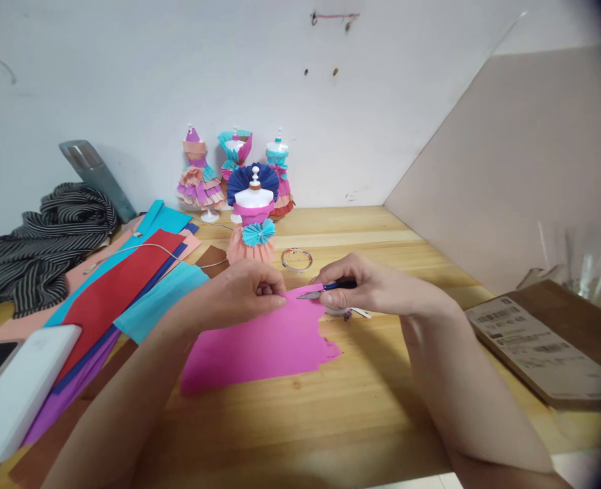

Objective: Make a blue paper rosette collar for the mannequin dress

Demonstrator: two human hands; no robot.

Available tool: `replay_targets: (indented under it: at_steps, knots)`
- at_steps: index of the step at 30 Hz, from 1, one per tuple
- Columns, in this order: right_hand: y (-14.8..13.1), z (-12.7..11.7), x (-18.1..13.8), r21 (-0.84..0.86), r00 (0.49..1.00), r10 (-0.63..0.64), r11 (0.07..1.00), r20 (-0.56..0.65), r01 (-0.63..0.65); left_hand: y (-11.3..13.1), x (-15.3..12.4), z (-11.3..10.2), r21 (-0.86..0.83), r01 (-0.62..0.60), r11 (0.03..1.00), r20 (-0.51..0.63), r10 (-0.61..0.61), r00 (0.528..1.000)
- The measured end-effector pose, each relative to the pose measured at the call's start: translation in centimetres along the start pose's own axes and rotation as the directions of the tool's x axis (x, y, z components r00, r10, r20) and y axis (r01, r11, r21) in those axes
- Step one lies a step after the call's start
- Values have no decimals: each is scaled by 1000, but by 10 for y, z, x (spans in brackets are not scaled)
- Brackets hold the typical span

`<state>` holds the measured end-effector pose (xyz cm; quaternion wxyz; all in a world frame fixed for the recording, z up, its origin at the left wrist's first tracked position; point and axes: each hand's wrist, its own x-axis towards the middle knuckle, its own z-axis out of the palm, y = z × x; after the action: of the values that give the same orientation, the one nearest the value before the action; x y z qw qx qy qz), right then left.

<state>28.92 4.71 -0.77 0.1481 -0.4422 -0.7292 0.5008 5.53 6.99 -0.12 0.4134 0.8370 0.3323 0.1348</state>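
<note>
A bright pink sheet of crepe paper [259, 346] lies on the wooden table, its right edge ragged. My left hand [244, 288] pinches the sheet's far edge between thumb and fingers. In my right hand [354, 285] is a pair of small scissors [311, 295] with dark handles, blades pointing left along the pink paper's upper strip. The right thumb and fingers close round the handles. Just beyond the hands stands a mini dress form [252, 217] in a pink top, peach skirt and blue fan collar. Part of a small white round item [337, 310] shows under the right hand.
Three more dressed forms [198, 176] stand by the wall. Coloured paper sheets [121, 292], a white power bank [25, 387] with a cable and a striped cloth [70, 231] fill the left. A ring-shaped bracelet [297, 259] lies mid-table; a cardboard box [544, 346] sits at right.
</note>
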Motion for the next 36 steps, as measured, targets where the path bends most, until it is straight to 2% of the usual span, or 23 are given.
replay_targets:
  at_steps: [16,36]
  knots:
    - [0,2,4,-32,999,-50,998,7,50,3,-1,-1,11,-6,1000,15,6,1000]
    - [2,2,5,-7,999,-42,999,16,42,2,-1,-1,17,-17,1000,1,17,1000]
